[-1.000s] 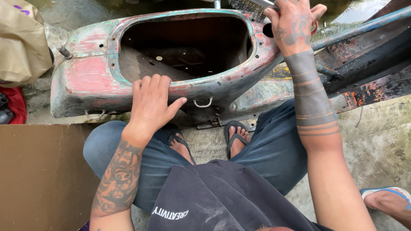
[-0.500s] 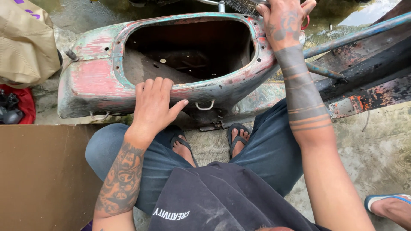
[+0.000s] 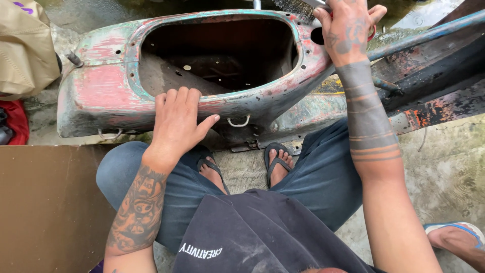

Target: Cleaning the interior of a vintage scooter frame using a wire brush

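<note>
An old scooter body shell [image 3: 106,86] with flaking red and teal paint lies on its side on the ground before me, its open cavity facing up. My left hand [image 3: 178,124] rests flat on its near rim, fingers together, holding nothing. My right hand [image 3: 348,28] is at the shell's right end near the top edge, closed around a tool with a metal part and a red and black handle; most of the tool is hidden or cut off. My knees and sandalled feet [image 3: 275,164] are just below the shell.
A rusty dark frame with a blue tube [image 3: 429,33] runs off to the right. A brown board [image 3: 45,202] lies at lower left, a tan bag [image 3: 25,48] and a red item [image 3: 15,121] at far left. Another person's sandalled foot [image 3: 457,237] shows at lower right.
The view has shifted, so the shell sits further right and lower in frame. My left hand stays on the rim; my right hand stays at the shell's right end, gripping the tool.
</note>
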